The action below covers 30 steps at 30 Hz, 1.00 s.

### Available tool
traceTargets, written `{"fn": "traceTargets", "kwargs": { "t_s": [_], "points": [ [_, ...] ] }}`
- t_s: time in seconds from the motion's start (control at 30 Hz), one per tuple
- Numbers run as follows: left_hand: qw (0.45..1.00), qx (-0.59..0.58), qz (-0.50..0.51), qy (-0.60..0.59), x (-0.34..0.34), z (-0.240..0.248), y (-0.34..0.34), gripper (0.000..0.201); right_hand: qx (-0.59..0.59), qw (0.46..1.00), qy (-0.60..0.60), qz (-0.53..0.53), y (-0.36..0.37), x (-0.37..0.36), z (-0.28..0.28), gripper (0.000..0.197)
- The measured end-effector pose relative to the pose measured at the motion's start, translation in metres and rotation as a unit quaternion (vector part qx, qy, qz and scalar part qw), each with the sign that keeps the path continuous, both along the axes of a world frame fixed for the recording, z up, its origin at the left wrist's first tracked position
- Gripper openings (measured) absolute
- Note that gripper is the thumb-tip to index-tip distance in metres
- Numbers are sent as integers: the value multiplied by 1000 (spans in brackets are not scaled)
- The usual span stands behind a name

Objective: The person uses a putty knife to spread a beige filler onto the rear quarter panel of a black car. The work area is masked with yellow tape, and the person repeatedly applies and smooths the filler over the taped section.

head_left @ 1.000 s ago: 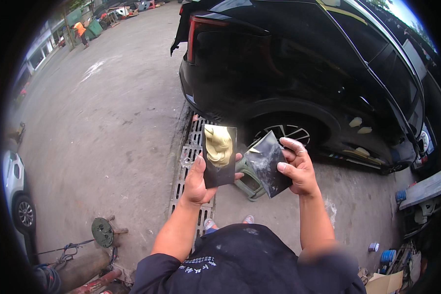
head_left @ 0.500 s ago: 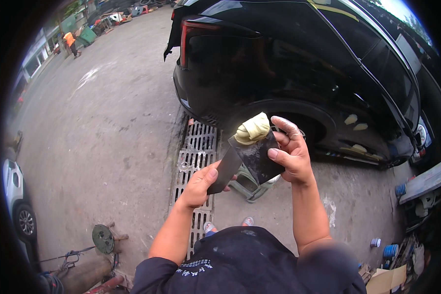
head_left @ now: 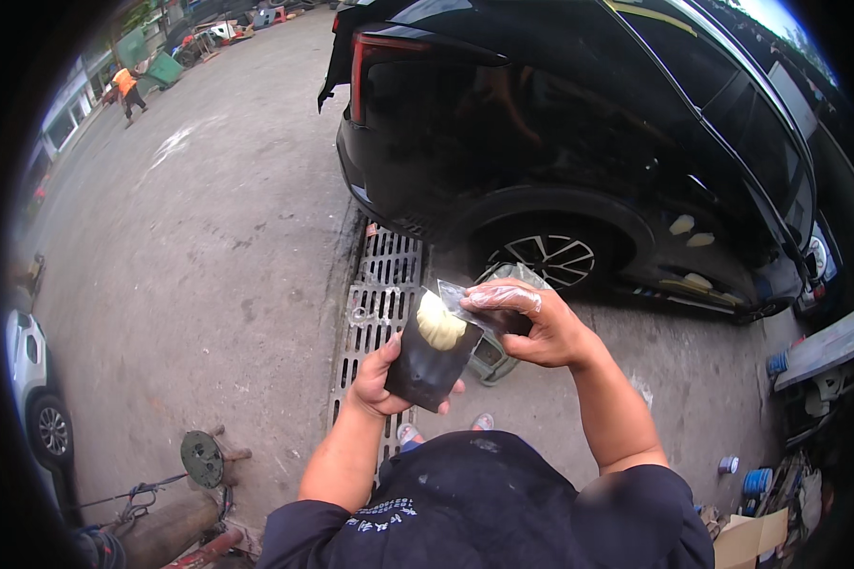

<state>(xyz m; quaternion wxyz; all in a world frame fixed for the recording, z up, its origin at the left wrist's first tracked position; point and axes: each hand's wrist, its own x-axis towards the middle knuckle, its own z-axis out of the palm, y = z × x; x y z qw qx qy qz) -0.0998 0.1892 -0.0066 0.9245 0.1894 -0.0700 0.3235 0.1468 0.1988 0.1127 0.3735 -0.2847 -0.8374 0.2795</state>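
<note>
My left hand (head_left: pixel 378 377) grips a flat black putty spreader (head_left: pixel 425 372), its face turned up in front of my chest. A pale yellow lump of body filler putty (head_left: pixel 440 324) sits on that spreader's far end. In my right hand (head_left: pixel 546 327) is a second thin spreader (head_left: pixel 453 295), partly hidden by my fingers; its edge is right beside the putty. Whitish residue coats my right fingers. Beyond my hands stands a black car (head_left: pixel 503 123), with pale yellow patches (head_left: pixel 681 225) on its lower side.
A slotted drain grate (head_left: pixel 381 275) runs along the concrete floor. Below my hands is a grey-green stool-like object (head_left: pixel 491 365), partly covered. Cans (head_left: pixel 756 483) and cardboard (head_left: pixel 750 541) lie at the lower right. A person in an orange vest (head_left: pixel 124 82) is far left.
The putty has gone from the right spreader's end to the left one, which now faces up. My right hand has lowered and turned palm down. The distant person has shifted left.
</note>
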Motion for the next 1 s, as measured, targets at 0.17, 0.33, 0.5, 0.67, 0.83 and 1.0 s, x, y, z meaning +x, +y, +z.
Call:
{"fn": "traceTargets", "kwargs": {
  "t_s": [0.17, 0.33, 0.5, 0.67, 0.83, 1.0],
  "points": [
    [997, -12, 54, -58, 1, 22, 7, 68, -156, 960, 212, -92, -7, 26, -33, 52],
    [971, -5, 234, 46, -2, 35, 9, 59, -325, 828, 455, -42, -37, 19, -54, 66],
    [975, -62, 208, 48, 8, 40, -1, 61, -456, 804, 379, 46, -44, -13, -78, 71],
    [974, -50, 207, 77, 14, 46, -7, 63, -435, 809, 395, -17, -28, -1, -77, 69],
    [967, -38, 235, 89, 11, 45, -6, 63, -365, 813, 436, -127, -23, 20, -83, 76],
    [925, -74, 343, 143, 36, 51, -18, 56, -122, 906, 373, -160, -39, -1, -84, 65]
  ]
}}
